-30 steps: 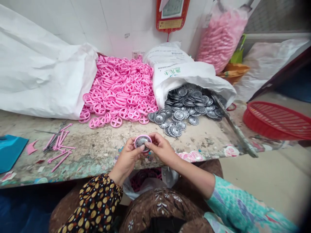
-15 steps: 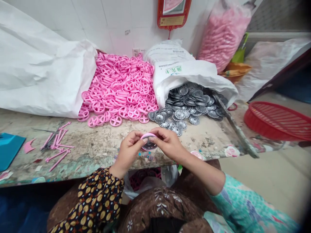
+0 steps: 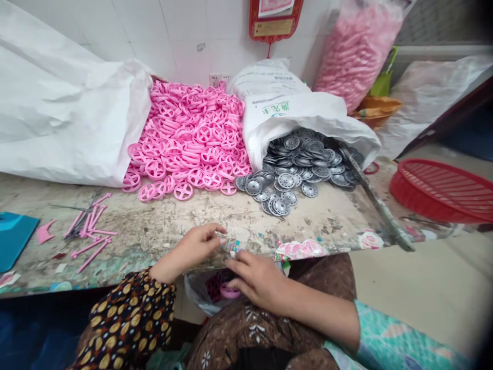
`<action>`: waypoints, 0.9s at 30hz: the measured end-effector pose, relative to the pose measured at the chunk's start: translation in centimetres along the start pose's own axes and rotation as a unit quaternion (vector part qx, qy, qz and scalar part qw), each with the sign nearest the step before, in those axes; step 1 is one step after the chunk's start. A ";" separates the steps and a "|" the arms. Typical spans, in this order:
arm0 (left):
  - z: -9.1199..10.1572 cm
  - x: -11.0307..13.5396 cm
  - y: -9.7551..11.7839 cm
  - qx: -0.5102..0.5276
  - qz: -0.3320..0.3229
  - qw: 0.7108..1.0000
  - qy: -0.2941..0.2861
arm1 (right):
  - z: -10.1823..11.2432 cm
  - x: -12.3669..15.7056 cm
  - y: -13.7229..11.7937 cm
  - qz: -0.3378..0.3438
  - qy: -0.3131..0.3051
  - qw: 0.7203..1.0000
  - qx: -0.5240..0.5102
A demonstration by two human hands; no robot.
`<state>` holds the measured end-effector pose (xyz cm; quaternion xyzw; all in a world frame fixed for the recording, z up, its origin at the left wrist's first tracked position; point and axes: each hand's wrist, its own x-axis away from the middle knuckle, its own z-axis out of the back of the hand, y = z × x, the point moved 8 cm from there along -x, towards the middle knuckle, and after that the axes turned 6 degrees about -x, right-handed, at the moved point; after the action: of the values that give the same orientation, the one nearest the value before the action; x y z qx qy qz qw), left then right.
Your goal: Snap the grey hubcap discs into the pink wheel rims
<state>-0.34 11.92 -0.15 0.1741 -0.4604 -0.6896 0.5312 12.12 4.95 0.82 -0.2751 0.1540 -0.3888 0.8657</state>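
The left hand (image 3: pixel 190 250) is pinching its fingertips at the tabletop's (image 3: pixel 154 226) front edge beside several small coloured scraps (image 3: pixel 232 246), any grasp unclear, while the right hand (image 3: pixel 258 280) is hanging empty, fingers loosely curled, just above one pink wheel (image 3: pixel 230 292) in a plastic bag (image 3: pixel 197 293) below.

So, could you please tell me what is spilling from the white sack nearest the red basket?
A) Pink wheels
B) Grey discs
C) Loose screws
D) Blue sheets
B: grey discs pour from the mouth of the white sack, to the left of the red basket.
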 end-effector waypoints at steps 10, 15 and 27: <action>2.8 -9.0 3.2 -0.413 -0.045 0.881 0.225 | 10.5 -0.1 13.8 -0.322 0.130 0.900 0.262; 2.2 -11.4 3.1 -0.488 -0.010 0.854 0.182 | 10.4 0.0 13.8 -0.308 0.175 0.912 0.208; 1.4 -3.1 0.3 -0.324 -0.042 0.934 0.145 | 6.9 -6.3 11.8 -0.189 0.232 0.914 -0.272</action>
<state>-0.04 15.37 0.05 0.1097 -0.1218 -0.7905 0.5901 18.27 18.64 -0.39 -0.4261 0.3958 -0.5415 0.6071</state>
